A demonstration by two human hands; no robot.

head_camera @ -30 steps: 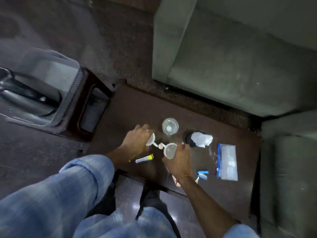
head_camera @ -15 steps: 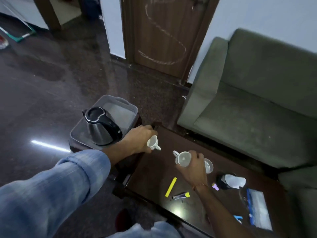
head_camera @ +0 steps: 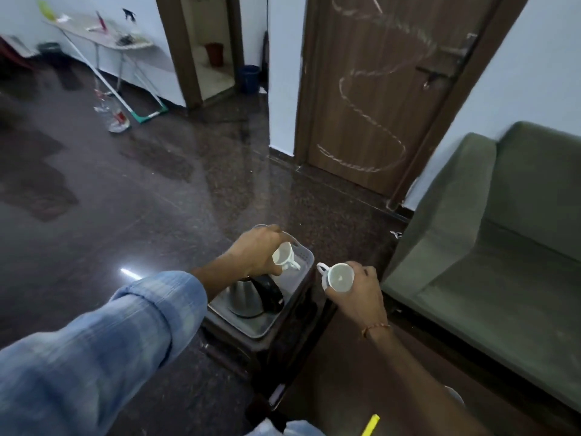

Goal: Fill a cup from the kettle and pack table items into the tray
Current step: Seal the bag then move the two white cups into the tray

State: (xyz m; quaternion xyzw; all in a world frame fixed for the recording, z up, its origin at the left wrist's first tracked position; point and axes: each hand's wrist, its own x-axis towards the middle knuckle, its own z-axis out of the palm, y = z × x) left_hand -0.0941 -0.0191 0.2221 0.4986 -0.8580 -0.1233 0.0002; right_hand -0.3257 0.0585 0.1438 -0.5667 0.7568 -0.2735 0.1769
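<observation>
My left hand (head_camera: 256, 251) grips a small white cup (head_camera: 284, 255), tilted, held over the far end of the grey tray (head_camera: 306, 258). A steel kettle (head_camera: 248, 298) with a black handle stands in the tray, just below my left forearm. My right hand (head_camera: 358, 292) holds a second white cup (head_camera: 339, 276) with its mouth turned toward me, to the right of the tray and above the dark wooden table (head_camera: 333, 388). Whether either cup holds liquid is not visible.
The tray rests on a dark wooden stool (head_camera: 273, 344) beside the table. A yellow strip (head_camera: 370, 425) lies at the table's near edge. A green sofa (head_camera: 490, 262) fills the right side. A wooden door (head_camera: 374, 83) and dark polished floor lie beyond.
My view has swung up from the table toward the room. Both hands have lifted the cups off the table and carried them left, the left one reaching over the tray.
</observation>
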